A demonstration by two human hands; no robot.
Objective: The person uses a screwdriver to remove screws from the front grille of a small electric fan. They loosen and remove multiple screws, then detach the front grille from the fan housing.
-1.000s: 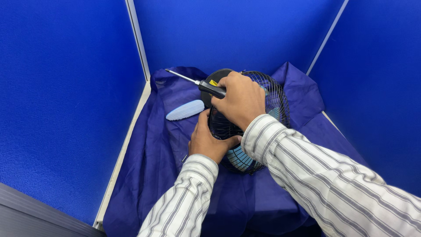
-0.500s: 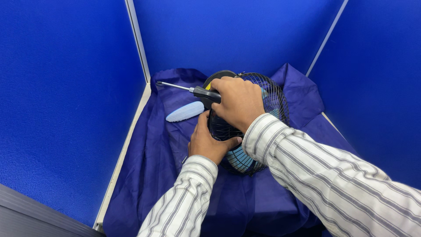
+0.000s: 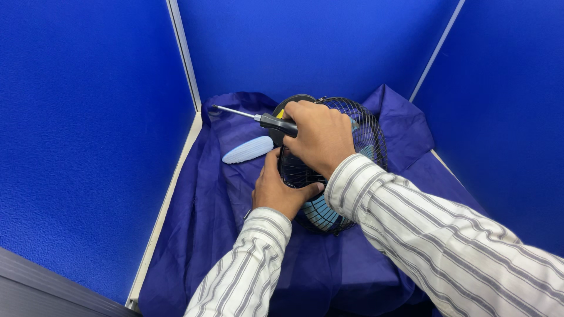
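Now we have our right hand point(image 3: 320, 138) curled tight around the black handle of a screwdriver point(image 3: 276, 123), fingers wrapped over it and thumb tucked underneath, so the hand is fully closed on the tool; its thin metal shaft sticks out to the left and slightly upward, with the tip hanging over the cloth, touching nothing we can make out. Our left hand point(image 3: 279, 188) is pressed against the near left side of a small fan point(image 3: 358, 126) with a black wire cage, fingers bent along the cage rim and the thumb lying across the wires, gripping it rather than resting flat. Pale blue blades show through the wires at the lower edge. The fan lies on a dark blue cloth point(image 3: 211, 205) spread over the desk between blue partition walls point(image 3: 88, 117). Just left of the fan, beside our left fingertips, a light blue ribbed blade-shaped piece point(image 3: 247, 150) lies loose on the cloth, under the screwdriver shaft
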